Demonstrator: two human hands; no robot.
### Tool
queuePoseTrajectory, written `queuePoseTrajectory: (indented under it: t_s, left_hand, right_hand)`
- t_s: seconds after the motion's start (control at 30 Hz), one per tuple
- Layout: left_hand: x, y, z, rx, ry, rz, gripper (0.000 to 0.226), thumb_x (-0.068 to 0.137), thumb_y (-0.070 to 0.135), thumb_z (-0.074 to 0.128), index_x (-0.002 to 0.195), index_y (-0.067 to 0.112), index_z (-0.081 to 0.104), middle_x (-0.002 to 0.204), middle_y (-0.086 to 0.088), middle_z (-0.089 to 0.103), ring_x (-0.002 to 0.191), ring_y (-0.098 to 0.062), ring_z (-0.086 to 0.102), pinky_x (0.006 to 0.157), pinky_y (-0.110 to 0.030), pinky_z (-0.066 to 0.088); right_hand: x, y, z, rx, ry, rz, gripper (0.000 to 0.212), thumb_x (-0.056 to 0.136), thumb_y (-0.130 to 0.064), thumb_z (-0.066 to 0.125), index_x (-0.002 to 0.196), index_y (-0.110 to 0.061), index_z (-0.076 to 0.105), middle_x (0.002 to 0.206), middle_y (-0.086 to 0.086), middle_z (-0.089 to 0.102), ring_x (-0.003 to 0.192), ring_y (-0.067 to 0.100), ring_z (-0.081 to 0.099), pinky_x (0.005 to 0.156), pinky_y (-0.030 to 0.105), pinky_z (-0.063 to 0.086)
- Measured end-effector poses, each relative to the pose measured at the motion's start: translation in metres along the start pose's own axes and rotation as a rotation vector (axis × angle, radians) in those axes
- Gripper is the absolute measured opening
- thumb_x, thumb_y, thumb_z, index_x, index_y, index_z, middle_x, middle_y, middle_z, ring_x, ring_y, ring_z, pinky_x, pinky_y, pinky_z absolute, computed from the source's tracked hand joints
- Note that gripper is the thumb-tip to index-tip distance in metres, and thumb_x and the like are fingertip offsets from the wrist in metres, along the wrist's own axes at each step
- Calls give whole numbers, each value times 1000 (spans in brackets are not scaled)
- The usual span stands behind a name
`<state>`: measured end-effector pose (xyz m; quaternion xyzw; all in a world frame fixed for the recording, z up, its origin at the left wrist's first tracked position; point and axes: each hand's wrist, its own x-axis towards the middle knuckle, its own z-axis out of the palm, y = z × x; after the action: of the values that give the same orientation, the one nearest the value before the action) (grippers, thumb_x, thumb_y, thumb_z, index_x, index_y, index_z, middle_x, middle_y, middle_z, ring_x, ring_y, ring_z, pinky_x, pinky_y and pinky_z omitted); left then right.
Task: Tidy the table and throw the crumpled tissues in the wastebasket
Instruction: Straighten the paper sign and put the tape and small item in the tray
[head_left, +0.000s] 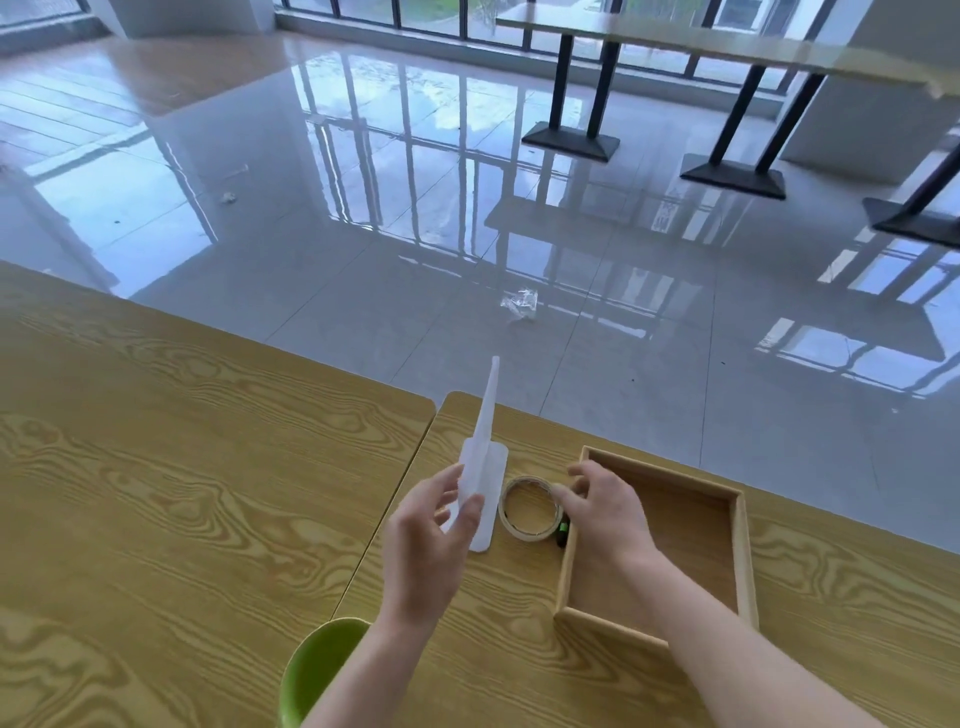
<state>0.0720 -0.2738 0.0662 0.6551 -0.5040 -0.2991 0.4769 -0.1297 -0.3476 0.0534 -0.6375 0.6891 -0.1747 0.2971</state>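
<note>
My left hand pinches the lower edge of a white translucent plastic piece with a long pointed tip, which stands over the wooden table. My right hand reaches over the near-left corner of an open wooden box, its fingers touching the rim of a roll of tape that lies flat on the table. A small dark and green object sits between the tape and the box. No crumpled tissue is visible on the table.
A green bowl sits at the near table edge under my left forearm. A crumpled clear wrapper and a small scrap lie on the glossy tiled floor. Black-legged tables stand at the back right.
</note>
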Motion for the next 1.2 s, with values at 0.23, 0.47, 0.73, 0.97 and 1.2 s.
queuePoseTrajectory:
  t_s: [0.23, 0.47, 0.73, 0.97, 1.2]
  left_hand:
    - [3, -1, 9, 180, 102, 141, 22, 92, 17, 64, 113, 18, 71, 96, 11, 72, 83, -6, 67, 70, -35, 57]
    - [20, -11, 6, 252, 116, 192, 26, 92, 14, 63, 117, 15, 70, 91, 9, 71, 75, -8, 64, 65, -32, 55]
    - [39, -20, 2, 275, 183, 206, 15, 91, 13, 65, 105, 10, 70, 94, 8, 72, 75, -10, 66, 62, -26, 54]
    - [46, -24, 2, 253, 190, 206, 21, 92, 15, 63, 112, 13, 70, 96, 7, 73, 79, -9, 65, 66, -33, 56]
    - [46, -24, 2, 253, 193, 192, 22, 92, 19, 64, 113, 14, 71, 98, 9, 73, 79, -5, 64, 66, -30, 56]
  right_hand:
    - [81, -109, -8, 481, -165, -59, 79, 88, -61, 58, 152, -25, 29, 150, 9, 45, 135, 28, 46, 108, 54, 42]
    - [105, -126, 14, 430, -143, -48, 45, 91, -47, 56, 105, -4, 60, 85, 4, 57, 83, 22, 57, 91, 62, 50]
    - [113, -141, 21, 466, -116, -40, 39, 94, -48, 56, 102, -11, 62, 82, -2, 58, 96, 35, 65, 91, 58, 52]
    - [117, -145, 23, 494, -112, -36, 41, 93, -51, 56, 104, -12, 62, 86, 0, 59, 99, 35, 64, 92, 59, 51]
    - [117, -145, 23, 504, -119, -36, 40, 95, -49, 56, 105, -11, 62, 87, 1, 58, 96, 34, 63, 93, 59, 51]
